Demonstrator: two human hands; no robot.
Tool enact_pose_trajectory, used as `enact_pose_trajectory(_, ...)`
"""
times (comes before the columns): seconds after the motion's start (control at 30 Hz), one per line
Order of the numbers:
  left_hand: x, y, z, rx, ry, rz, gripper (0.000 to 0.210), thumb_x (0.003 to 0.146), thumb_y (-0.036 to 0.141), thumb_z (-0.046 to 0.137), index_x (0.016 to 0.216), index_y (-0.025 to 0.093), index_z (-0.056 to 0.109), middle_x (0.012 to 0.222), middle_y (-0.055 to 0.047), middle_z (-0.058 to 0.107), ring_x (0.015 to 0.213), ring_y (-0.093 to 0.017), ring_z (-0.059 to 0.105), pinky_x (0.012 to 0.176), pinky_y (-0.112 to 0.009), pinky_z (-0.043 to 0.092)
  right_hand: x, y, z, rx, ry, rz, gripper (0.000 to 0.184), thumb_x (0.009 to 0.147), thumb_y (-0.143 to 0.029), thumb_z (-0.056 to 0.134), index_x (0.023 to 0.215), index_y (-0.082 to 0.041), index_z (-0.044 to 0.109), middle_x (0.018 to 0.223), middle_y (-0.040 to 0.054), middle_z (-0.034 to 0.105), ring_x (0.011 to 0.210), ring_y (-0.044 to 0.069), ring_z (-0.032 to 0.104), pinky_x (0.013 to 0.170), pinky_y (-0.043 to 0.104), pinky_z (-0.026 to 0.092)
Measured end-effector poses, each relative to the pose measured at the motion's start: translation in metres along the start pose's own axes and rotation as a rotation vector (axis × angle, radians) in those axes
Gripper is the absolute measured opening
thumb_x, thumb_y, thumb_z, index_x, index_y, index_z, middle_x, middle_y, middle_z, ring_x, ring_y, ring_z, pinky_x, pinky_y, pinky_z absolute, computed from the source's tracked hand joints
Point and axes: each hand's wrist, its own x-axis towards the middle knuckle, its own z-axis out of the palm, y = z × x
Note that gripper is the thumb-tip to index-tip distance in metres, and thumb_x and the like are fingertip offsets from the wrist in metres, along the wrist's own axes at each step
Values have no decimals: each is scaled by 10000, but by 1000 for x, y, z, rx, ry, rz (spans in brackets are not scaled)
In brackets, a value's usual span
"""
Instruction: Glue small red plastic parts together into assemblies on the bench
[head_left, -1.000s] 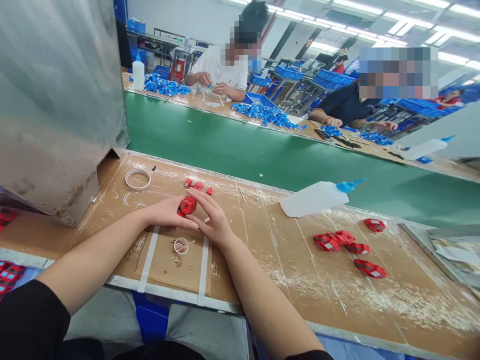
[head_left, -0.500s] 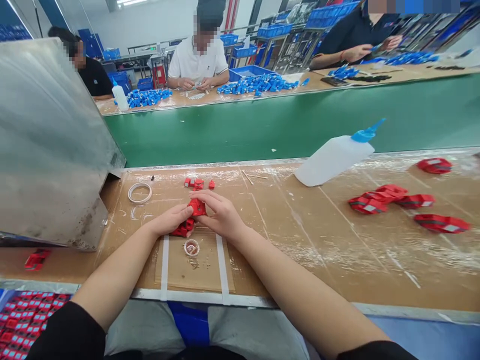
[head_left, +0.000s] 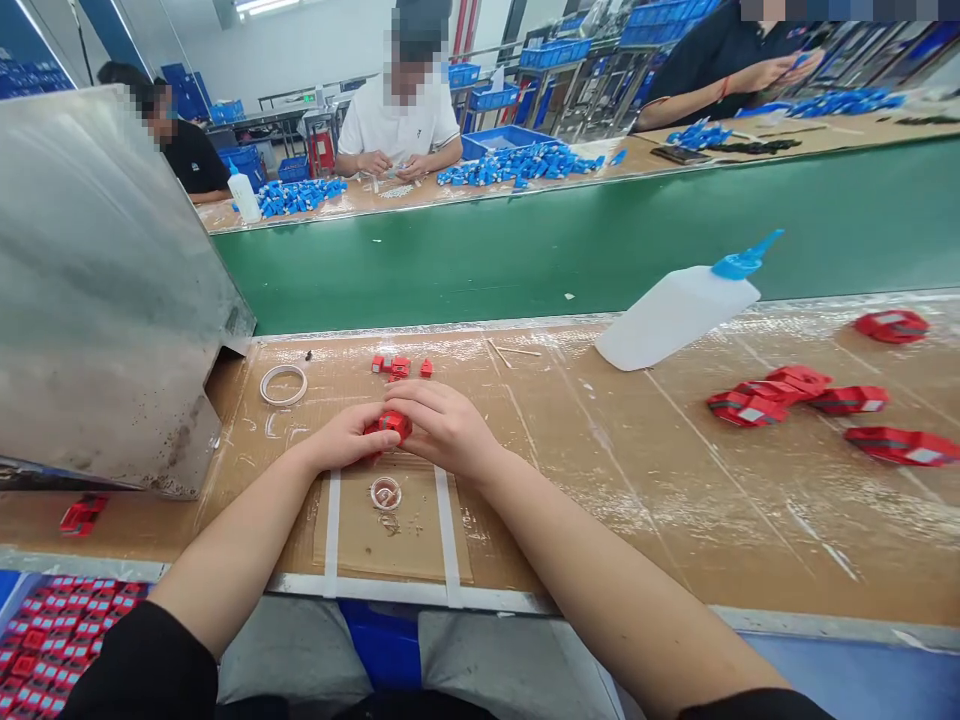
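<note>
Between my two hands is a small red plastic piece [head_left: 397, 426], partly covered by fingers. My left hand [head_left: 351, 437] grips it from the left, thumb lying along its near side. My right hand [head_left: 444, 428] closes on it from the right, fingers curved over the top. Just beyond the fingertips lie a few small red parts [head_left: 400, 367]. Nearer to me, a little clear round cup [head_left: 385, 493] stands on a taped-down cardboard sheet [head_left: 390, 560].
A metal box [head_left: 112, 290] stands at the left, with a tape roll [head_left: 283, 385] beside it. A white squeeze bottle [head_left: 675, 318] and red pieces [head_left: 795, 390] lie rightward. At lower left a bin holds red parts [head_left: 60, 640]. Co-workers sit across the green strip [head_left: 450, 260].
The red piece has turned in my hands, and my left thumb now lies across its front. The lower red part between my hands is now mostly hidden. The view shifts slightly.
</note>
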Motion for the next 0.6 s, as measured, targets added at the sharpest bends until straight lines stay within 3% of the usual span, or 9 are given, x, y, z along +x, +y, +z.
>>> enact_pose_trajectory(0.1, 0, -2, 0, 4, -32, 71, 482, 915, 639, 596, 925, 157, 573, 761, 5, 552, 688, -129, 512, 644, -243, 404, -2, -1, -1, -56, 33, -28, 232, 966, -330, 687, 1141, -181, 654, 1085, 125, 735, 1014, 264, 698, 824, 408, 557)
enact_pose_trajectory(0.17, 2, -4, -2, -35, -9, 85, 518, 909, 660, 589, 1035, 158, 607, 787, -2, 564, 688, -134, 532, 648, -247, 420, -2, -1, -3, -101, 67, -22, 196, 960, -290, 687, 1123, -189, 647, 1043, 113, 740, 961, 251, 700, 801, 397, 534)
enact_pose_trajectory(0.27, 5, -8, -6, -164, 136, 52, 559, 913, 648, 580, 1226, 186, 570, 794, 6, 569, 612, -129, 563, 606, -253, 446, -1, -3, -7, -147, 124, 5, 156, 932, -193, 673, 1083, -205, 636, 1006, 92, 741, 903, 232, 695, 777, 385, 507)
enact_pose_trajectory(0.37, 7, -12, -9, -245, 316, 46, 485, 904, 489, 638, 1290, 217, 524, 822, 22, 557, 601, -114, 581, 609, -244, 468, 0, -7, -8, -145, 151, 20, 164, 892, -154, 683, 1034, -207, 620, 981, 86, 735, 865, 223, 684, 762, 378, 488)
enact_pose_trajectory(0.43, 6, -13, -11, -241, 373, 60, 497, 858, 363, 673, 1305, 219, 509, 811, 34, 546, 612, -107, 574, 618, -233, 467, 0, -10, -7, -143, 154, 47, 151, 887, -165, 686, 1012, -212, 616, 962, 79, 729, 862, 220, 680, 769, 375, 480)
enact_pose_trajectory(0.53, 3, -15, -10, -118, 398, 61, 550, 831, 282, 671, 1349, 210, 502, 760, 45, 544, 622, -111, 553, 636, -233, 457, -8, -9, -11, -174, 98, 121, 121, 905, -213, 683, 1007, -210, 617, 962, 75, 723, 881, 222, 674, 802, 375, 469)
enact_pose_trajectory(0.6, 1, -16, -9, -26, 420, 69, 563, 835, 287, 680, 1368, 203, 520, 786, 30, 581, 672, -123, 566, 687, -249, 470, -22, -1, -23, -245, -29, 182, 121, 928, -266, 667, 1021, -204, 621, 989, 79, 722, 906, 228, 669, 833, 380, 456)
